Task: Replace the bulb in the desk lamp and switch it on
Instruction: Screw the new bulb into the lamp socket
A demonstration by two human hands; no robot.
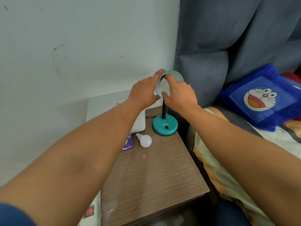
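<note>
The teal lamp base [164,126] bears the white lettering "ATN" above its black switch [166,127]. Print on the purple box [128,144] is illegible.

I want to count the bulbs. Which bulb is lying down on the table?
The loose white bulb beside the teal lamp base. The other bulb sits in the lamp shade, held by the right hand.
</note>
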